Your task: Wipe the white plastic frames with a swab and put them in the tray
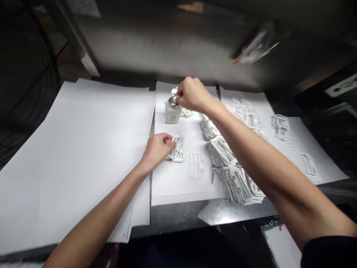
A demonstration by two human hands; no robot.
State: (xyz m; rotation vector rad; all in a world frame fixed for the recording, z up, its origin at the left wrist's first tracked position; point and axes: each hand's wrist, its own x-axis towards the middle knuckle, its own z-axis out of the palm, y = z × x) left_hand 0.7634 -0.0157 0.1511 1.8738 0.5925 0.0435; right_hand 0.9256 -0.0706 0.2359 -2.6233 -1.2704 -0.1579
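Note:
My left hand (pixel 158 149) is closed, thumb and fingers pinching the edge of a thin white cut-out frame (pixel 177 146). That frame lies at a slant over similar ones on white paper. Beyond it stands a small squarish, translucent bottle (pixel 172 114) with a round metal top (pixel 173 101), whose shiny lid (pixel 174 91) looks raised. My right hand (pixel 192 93) is closed just over the bottle's metal top, fingertips at its rim. Whatever those fingers hold, if anything, is hidden. To the right of the left hand lies a single flat cut-out frame (pixel 196 165).
Stacked cut-out frames (pixel 232 175) lie in rows under my right forearm, with a small metal tool (pixel 213 173) beside them. Loose cut-out pieces (pixel 247 113) are scattered farther right. Large white sheets (pixel 83 149) cover the left side. A metal wall (pixel 156 48) rises behind the table.

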